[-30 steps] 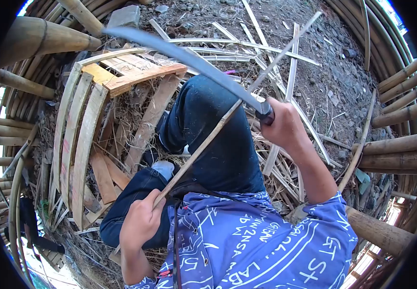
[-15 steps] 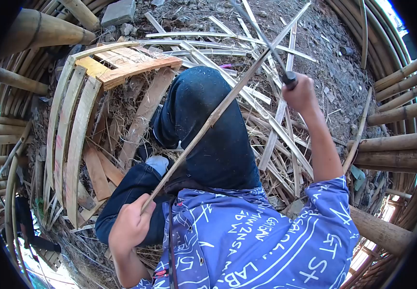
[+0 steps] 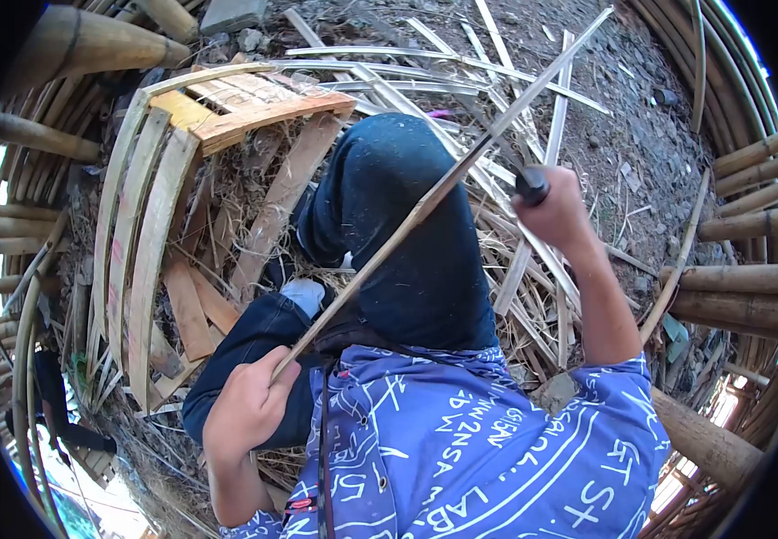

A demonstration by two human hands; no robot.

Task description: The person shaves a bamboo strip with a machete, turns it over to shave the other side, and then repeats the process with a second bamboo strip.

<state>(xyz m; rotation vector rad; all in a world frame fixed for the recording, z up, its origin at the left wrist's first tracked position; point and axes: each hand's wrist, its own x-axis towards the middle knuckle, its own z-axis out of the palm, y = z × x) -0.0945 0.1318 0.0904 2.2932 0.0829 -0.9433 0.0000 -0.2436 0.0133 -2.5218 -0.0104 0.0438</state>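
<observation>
My left hand (image 3: 247,402) is closed round the lower end of a long bamboo strip (image 3: 387,248). The strip slants up to the right across my raised knee (image 3: 398,171), its far tip high in the view. My right hand (image 3: 558,208) grips the dark handle (image 3: 532,183) of a long-bladed knife. Smeared by motion, the blade (image 3: 502,142) runs up and left from the handle and overlaps the strip beyond my knee.
A low wooden crate-like frame (image 3: 272,123) with slats (image 3: 161,242) stands on the left. Split bamboo strips (image 3: 447,56) and shavings litter the ground ahead. Bamboo poles (image 3: 739,280) line both sides, and a concrete block (image 3: 232,14) lies at the top.
My right hand has dropped slightly with the knife, its blade coming down toward the strip. My left hand keeps its hold, and the whole view has shifted a little.
</observation>
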